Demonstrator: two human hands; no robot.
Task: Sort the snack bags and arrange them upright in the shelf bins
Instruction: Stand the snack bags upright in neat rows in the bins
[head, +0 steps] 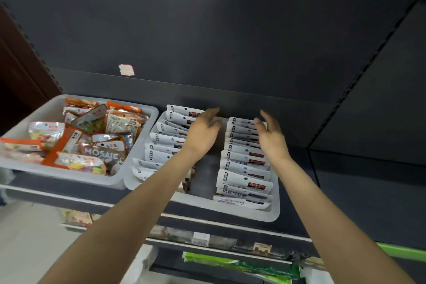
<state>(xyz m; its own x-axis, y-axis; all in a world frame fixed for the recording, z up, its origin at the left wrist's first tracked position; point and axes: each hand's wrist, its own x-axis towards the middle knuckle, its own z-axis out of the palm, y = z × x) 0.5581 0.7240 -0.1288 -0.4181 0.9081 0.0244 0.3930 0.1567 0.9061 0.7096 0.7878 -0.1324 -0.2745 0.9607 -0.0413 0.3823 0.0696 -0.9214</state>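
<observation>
Our two bare forearms reach up from the bottom of the frame toward the shelf. The left hand hovers with fingers spread and holds nothing, above the inner edge of the left row of white bags; whether it brushes them we cannot tell. At its three o'clock the right hand is likewise spread and empty, over the far end of the right row of white bags.

Both rows stand roughly upright in the right bin, with a bare gap running between them toward six o'clock. At nine o'clock from the hands, the left bin holds a loose jumble of orange and mixed snack bags, lying flat and crossed, still unsorted as we judge it.

The risk we see: the white bags lean on one another, so a careless press at the far end could topple a row into the gap. A sleeve-less forearm sweeping low could also knock the near bags forward over the rim.
</observation>
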